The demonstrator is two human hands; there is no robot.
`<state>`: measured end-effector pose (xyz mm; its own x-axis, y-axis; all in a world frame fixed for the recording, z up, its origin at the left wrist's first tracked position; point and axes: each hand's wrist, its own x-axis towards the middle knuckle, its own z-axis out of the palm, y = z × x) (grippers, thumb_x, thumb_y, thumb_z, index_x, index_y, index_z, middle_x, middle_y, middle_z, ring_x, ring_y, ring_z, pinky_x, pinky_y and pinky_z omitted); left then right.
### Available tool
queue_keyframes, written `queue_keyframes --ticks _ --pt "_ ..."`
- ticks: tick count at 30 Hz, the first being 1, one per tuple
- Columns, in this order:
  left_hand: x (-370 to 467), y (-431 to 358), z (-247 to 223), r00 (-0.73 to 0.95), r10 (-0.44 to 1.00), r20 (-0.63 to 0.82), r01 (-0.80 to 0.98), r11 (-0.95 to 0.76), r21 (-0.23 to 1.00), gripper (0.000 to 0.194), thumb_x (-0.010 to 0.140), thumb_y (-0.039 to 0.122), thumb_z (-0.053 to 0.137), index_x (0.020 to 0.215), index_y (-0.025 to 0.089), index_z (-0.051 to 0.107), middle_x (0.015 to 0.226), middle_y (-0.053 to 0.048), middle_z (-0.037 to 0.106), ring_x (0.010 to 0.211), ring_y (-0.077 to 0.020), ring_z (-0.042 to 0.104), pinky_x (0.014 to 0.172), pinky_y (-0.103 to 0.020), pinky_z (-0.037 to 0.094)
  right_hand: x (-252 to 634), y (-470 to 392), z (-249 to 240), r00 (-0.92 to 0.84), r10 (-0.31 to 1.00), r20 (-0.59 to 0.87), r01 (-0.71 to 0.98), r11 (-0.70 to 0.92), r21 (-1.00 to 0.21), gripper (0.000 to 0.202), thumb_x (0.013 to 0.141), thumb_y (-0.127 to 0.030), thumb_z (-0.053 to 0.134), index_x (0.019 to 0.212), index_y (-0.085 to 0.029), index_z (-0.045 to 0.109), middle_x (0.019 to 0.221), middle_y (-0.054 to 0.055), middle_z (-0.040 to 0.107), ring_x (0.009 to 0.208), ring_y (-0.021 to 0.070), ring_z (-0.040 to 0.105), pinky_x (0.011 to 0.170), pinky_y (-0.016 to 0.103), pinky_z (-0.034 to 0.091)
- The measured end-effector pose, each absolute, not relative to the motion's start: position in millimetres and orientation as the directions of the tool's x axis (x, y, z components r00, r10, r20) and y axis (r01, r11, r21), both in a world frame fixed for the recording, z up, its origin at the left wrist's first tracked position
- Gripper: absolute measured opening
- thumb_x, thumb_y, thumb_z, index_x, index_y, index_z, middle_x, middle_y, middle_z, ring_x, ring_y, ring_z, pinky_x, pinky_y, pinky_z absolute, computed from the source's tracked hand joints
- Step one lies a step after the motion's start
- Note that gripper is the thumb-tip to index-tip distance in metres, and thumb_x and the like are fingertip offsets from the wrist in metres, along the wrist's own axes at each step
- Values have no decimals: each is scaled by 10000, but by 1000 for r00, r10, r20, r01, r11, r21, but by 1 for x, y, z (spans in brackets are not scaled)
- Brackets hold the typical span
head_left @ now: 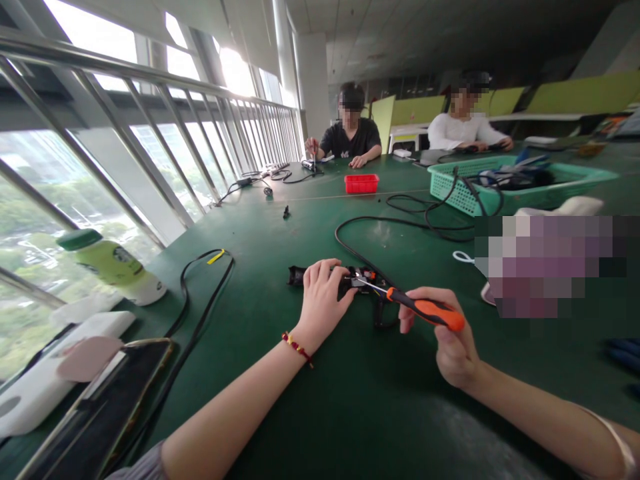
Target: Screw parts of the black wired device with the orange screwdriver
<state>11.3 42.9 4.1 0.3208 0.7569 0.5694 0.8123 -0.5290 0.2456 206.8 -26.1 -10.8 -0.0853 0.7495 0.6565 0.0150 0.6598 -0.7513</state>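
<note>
A black device [369, 281] with a cable lies on the green table, its inner parts exposed. My left hand [323, 297] is wrapped over its left part, fingers bent and thumb pressed along the near side; a red and gold bracelet circles that wrist. In my right hand [445, 333] is an orange and black screwdriver [430, 311]. Its shaft points left, and the tip reaches the middle of the device, just right of my left thumb. Whether the tip sits in a screw is too small to tell.
Beyond the device are a red basket [361, 184] and a green basket [520, 193] with cables. A bottle [117, 267], a strap [200, 333] and a dark case [105, 413] lie left. Two people [350, 137] [463, 127] sit across the table.
</note>
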Motion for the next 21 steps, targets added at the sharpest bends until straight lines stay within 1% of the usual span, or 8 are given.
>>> queue_keyframes --ticks 6,13,21 --pt "11 44 5 353 741 571 788 -565 245 152 808 255 594 954 216 588 1121 -48 547 1104 -227 430 969 -407 339 208 -24 -8 -104 768 632 32 637 -770 289 888 -378 394 1137 -268 491 846 27 552 628 140 555 551 316 471" --pt "11 42 8 357 738 573 777 -575 257 131 816 245 588 942 213 604 1087 -46 570 1066 -218 453 940 -389 365 208 -23 -10 -101 771 629 27 634 -773 288 885 -378 395 1132 -272 499 851 28 552 626 140 560 543 314 474" --pt "12 43 7 373 722 583 761 -598 253 122 823 236 577 942 215 599 1041 -32 592 1053 -201 469 926 -367 383 209 -22 -11 -111 746 657 30 663 -748 311 881 -379 395 1138 -232 492 866 41 548 627 139 559 539 312 474"
